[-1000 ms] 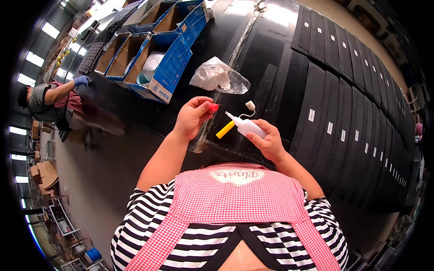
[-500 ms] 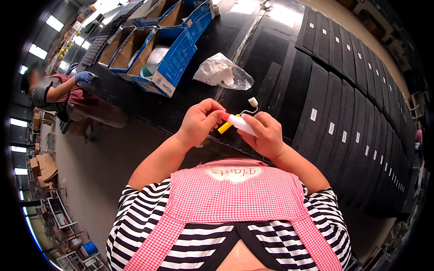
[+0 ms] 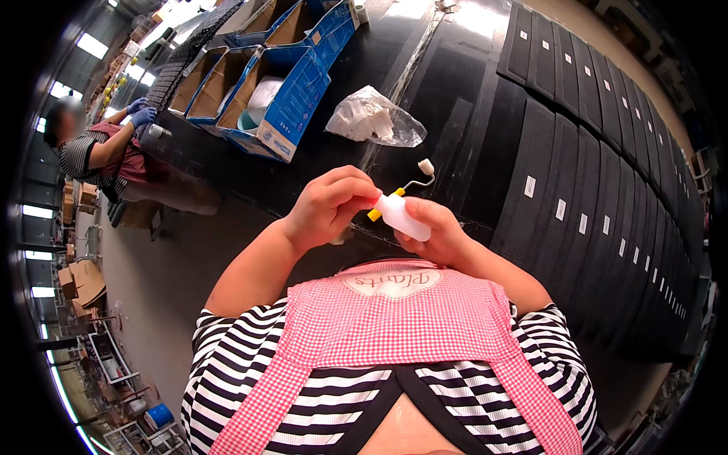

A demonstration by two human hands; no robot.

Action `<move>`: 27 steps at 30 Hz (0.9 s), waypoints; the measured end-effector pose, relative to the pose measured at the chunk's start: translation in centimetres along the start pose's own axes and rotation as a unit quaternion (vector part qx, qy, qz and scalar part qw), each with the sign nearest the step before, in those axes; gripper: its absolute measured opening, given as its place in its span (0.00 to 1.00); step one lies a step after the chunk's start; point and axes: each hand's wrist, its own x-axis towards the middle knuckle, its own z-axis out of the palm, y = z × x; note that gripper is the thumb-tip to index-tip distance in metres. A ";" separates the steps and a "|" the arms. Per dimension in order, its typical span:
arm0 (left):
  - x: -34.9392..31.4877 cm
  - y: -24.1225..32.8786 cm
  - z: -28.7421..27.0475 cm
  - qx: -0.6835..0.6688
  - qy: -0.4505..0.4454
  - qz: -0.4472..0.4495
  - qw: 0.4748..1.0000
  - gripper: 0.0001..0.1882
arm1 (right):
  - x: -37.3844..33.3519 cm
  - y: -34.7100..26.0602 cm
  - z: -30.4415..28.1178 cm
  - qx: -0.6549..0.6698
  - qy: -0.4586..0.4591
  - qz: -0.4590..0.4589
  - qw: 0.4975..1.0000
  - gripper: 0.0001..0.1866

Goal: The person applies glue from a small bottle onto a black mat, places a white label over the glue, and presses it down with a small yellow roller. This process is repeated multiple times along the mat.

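Observation:
My right hand (image 3: 440,229) is wrapped round a small white squeeze bottle (image 3: 403,218), which is tilted with its neck up and to the left. At that neck, my left hand (image 3: 334,203) pinches the red cap (image 3: 378,202), mostly hidden by thumb and fingertips. Whether the cap is still on the neck cannot be made out. Just beyond the bottle lies a small paint roller with a yellow handle (image 3: 374,214), a bent wire and a white roller head (image 3: 426,166). A clear plastic bag (image 3: 377,120) with white pieces in it rests farther back on the black table (image 3: 447,125).
Blue cardboard bins (image 3: 284,114) stand at the back left, one holding a white roll. Rows of black strips with white labels (image 3: 561,208) cover the right side. At the far left a co-worker (image 3: 102,152) in blue gloves stands by the table.
My right hand has shifted its grip, and the bottle shows more of its side. My left fingers have closed further over the red cap. The co-worker's gloved hands have moved.

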 end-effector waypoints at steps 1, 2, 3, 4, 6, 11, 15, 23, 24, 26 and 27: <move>0.1 0.1 -0.3 -0.087 0.008 -0.099 0.991 0.11 | 0.0 -0.3 0.5 -0.167 0.068 -0.081 0.980 0.22; 0.1 0.3 -0.7 -0.173 0.016 -0.196 0.965 0.11 | -0.1 -0.5 0.8 -0.326 0.133 -0.160 0.922 0.21; 0.0 0.5 -0.9 -0.194 0.002 -0.251 0.948 0.11 | -0.2 -0.3 0.9 -0.420 0.154 -0.236 0.863 0.20; 0.2 0.6 -1.2 -0.212 -0.009 -0.303 0.929 0.12 | -0.2 -0.5 1.0 -0.402 0.150 -0.215 0.877 0.20; 0.9 0.6 -1.6 -0.120 -0.075 -0.324 0.935 0.13 | -0.3 -1.1 1.7 -0.365 0.144 -0.172 0.903 0.21; -0.1 0.6 -0.6 -0.078 -0.049 -0.116 0.989 0.05 | 0.0 -1.8 1.0 0.068 -0.020 0.053 0.996 0.24; 0.3 0.6 -0.7 -0.107 -0.056 -0.142 0.983 0.06 | 0.0 -0.8 0.3 0.037 -0.010 0.002 0.999 0.23; 0.0 1.2 0.5 -0.102 -0.065 -0.212 0.970 0.06 | -1.5 -1.5 0.6 -0.478 0.098 -0.222 0.844 0.21; -0.7 1.1 0.8 -0.088 -0.075 -0.172 0.978 0.06 | -1.9 -1.4 0.8 -0.409 0.091 -0.147 0.896 0.22; -1.6 0.9 1.4 -0.085 -0.067 -0.036 0.993 0.09 | -2.4 -2.3 1.1 -0.067 0.010 0.076 0.995 0.28; -1.2 1.4 1.8 -0.074 -0.073 0.011 0.995 0.09 | -2.4 -1.7 0.1 0.000 -0.038 0.107 0.994 0.30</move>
